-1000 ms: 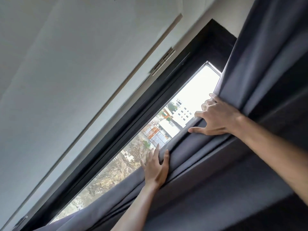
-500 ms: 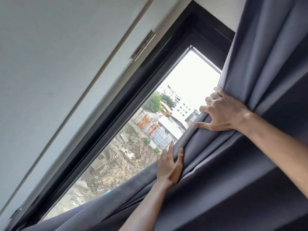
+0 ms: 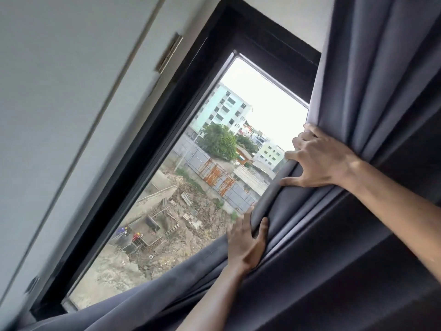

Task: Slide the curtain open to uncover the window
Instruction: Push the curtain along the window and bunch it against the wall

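Roughly halfway: both hands, left hand [image 3: 245, 244] below right hand [image 3: 319, 158], have their grip closed around the grey curtain [image 3: 372, 96] edge, bunched right of the window [image 3: 214, 177], far side left covered.

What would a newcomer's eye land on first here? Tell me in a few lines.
First, the bright window at centre, its black frame slanting across the view, with a construction site and pale buildings outside. Next, the grey curtain bunched along the right and bottom. Both hands grip its leading edge: the right hand higher, the left hand lower.
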Action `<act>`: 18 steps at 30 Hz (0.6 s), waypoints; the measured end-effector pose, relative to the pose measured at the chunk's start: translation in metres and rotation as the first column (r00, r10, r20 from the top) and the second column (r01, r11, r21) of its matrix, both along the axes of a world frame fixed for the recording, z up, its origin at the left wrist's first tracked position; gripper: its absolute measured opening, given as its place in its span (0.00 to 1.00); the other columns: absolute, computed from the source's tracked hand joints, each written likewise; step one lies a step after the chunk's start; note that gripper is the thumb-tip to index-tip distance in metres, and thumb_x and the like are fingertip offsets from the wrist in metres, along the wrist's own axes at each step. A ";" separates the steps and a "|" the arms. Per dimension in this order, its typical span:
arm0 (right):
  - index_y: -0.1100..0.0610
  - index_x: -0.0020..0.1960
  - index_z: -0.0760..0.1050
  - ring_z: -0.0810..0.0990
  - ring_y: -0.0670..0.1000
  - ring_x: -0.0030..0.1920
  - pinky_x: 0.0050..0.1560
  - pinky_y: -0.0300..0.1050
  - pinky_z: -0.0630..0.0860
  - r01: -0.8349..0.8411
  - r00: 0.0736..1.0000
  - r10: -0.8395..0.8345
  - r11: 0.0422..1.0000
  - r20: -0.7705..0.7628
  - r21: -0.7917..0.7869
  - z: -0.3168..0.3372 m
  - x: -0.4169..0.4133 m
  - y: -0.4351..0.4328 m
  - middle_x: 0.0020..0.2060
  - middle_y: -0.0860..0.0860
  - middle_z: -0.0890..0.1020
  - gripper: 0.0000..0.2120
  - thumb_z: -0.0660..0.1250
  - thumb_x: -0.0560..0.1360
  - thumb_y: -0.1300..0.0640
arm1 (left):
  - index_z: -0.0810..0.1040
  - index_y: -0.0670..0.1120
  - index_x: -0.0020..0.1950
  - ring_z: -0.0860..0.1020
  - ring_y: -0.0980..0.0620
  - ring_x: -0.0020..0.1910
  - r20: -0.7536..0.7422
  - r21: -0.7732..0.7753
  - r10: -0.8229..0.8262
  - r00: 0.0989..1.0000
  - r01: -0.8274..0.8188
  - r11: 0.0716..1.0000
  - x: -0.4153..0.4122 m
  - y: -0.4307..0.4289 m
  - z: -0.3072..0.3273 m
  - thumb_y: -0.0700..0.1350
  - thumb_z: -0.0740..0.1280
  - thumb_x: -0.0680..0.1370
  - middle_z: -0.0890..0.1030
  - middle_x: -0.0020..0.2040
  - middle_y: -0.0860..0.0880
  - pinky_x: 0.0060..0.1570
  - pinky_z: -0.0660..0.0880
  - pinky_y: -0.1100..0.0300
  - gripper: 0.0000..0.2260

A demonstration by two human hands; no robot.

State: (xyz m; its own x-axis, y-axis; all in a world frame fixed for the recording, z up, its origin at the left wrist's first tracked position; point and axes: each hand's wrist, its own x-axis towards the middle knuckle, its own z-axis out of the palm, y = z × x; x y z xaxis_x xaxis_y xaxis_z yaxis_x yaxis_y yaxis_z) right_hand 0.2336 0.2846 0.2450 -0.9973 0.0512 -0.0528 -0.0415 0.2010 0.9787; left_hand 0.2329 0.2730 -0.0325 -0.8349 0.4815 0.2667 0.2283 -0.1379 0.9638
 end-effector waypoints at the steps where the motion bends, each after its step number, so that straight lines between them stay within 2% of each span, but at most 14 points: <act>1: 0.48 0.61 0.78 0.73 0.60 0.65 0.78 0.59 0.51 -0.005 1.000 0.005 1.000 0.002 0.010 0.000 0.008 0.003 0.57 0.57 0.80 0.48 0.41 0.65 0.17 | 0.58 0.57 0.78 0.56 0.48 0.79 -0.003 0.004 0.000 1.000 0.000 1.000 0.009 0.001 0.000 0.67 0.50 0.79 0.63 0.78 0.49 0.78 0.47 0.46 0.29; 8: 0.51 0.58 0.80 0.75 0.60 0.63 0.77 0.61 0.54 -0.087 0.996 0.086 0.996 0.012 0.035 0.002 0.051 0.006 0.57 0.58 0.81 0.49 0.43 0.64 0.16 | 0.61 0.56 0.75 0.65 0.47 0.74 0.012 0.035 0.026 1.000 -0.027 0.999 0.063 0.012 0.004 0.69 0.49 0.78 0.69 0.74 0.49 0.76 0.54 0.44 0.29; 13: 0.48 0.62 0.77 0.72 0.60 0.67 0.76 0.63 0.54 0.006 0.999 -0.009 0.998 0.037 0.063 -0.005 0.069 0.008 0.62 0.57 0.79 0.50 0.44 0.60 0.14 | 0.62 0.58 0.73 0.68 0.47 0.72 0.035 0.032 0.015 0.999 -0.016 0.999 0.088 0.011 -0.005 0.75 0.45 0.74 0.72 0.72 0.49 0.72 0.61 0.42 0.34; 16: 0.49 0.61 0.78 0.71 0.59 0.67 0.76 0.63 0.53 0.061 0.998 -0.064 0.994 0.028 0.087 -0.006 0.082 0.005 0.61 0.56 0.78 0.50 0.48 0.58 0.14 | 0.64 0.57 0.71 0.72 0.47 0.67 0.015 0.049 0.041 0.999 -0.042 0.998 0.097 0.007 -0.006 0.72 0.49 0.76 0.75 0.67 0.50 0.69 0.65 0.45 0.30; 18: 0.49 0.61 0.78 0.71 0.59 0.67 0.76 0.63 0.54 0.074 0.997 -0.076 0.992 0.022 0.106 -0.005 0.090 -0.003 0.61 0.56 0.79 0.49 0.51 0.58 0.14 | 0.64 0.55 0.72 0.72 0.48 0.67 -0.008 0.053 0.063 0.998 -0.062 0.997 0.104 0.004 -0.004 0.69 0.50 0.78 0.75 0.67 0.49 0.69 0.65 0.46 0.28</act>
